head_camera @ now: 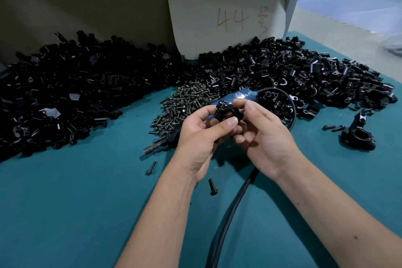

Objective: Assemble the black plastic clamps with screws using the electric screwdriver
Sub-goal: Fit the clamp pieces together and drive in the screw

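A teal mat [76, 202] covers the work table, backed by a dull grey-brown wall panel with a pale rounded card [226, 19] propped against it, marked "44" in reddish pen; a blurred floor and bright shapes show at the far upper right. Two big heaps of black plastic clamp parts lie along the back of the mat, the left heap [65, 93] well apart from the hands and the right heap [293, 80] spreading toward the mat's right edge. Between them sits a pile of dark screws [185, 104]. The blue electric screwdriver [237, 95] lies across that pile with its metal tip [153, 148] pointing down-left onto the mat, and its black cable [230, 209] loops round behind the hands and runs toward the near edge. Above the middle of the mat both hands meet on one black clamp [226, 114]: the left hand [202, 137] curls its fingers round the piece with the thumb laid over its front, while the right hand [263, 135] pinches it from the other side with thumb and fingertips. Two loose screws [213, 187] lie on the mat below the left wrist. At the right, an assembled clamp [359, 135] stands near two more stray screws [334, 127].
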Demonstrator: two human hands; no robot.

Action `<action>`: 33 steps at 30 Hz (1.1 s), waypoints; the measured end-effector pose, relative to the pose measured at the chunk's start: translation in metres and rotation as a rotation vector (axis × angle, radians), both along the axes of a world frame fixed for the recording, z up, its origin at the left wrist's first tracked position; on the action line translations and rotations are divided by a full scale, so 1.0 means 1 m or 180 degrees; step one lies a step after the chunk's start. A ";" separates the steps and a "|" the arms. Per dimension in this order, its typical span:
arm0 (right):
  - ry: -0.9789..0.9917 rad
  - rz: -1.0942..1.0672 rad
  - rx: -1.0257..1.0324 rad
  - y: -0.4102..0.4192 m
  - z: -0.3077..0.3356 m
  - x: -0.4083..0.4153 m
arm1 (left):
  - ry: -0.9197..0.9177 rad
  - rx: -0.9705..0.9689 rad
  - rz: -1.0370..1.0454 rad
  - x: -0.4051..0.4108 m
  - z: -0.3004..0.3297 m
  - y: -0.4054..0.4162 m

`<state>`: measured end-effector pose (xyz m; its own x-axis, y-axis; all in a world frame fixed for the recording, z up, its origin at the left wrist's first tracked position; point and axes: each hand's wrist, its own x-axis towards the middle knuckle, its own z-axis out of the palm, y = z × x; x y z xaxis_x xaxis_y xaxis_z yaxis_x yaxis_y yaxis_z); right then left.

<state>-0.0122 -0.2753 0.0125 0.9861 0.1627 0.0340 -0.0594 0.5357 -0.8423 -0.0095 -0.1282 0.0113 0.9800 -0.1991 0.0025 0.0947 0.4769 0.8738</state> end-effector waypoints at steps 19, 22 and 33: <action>0.0036 -0.0224 -0.0018 0.005 0.001 -0.001 | -0.0101 0.0201 0.0141 0.002 -0.003 -0.004; 0.0162 -0.0265 0.0083 0.002 0.000 0.000 | -0.0162 0.0276 0.0124 0.000 -0.005 -0.009; 0.0095 -0.0166 -0.0040 0.009 0.001 -0.001 | -0.0125 0.0434 0.0493 0.000 -0.003 -0.019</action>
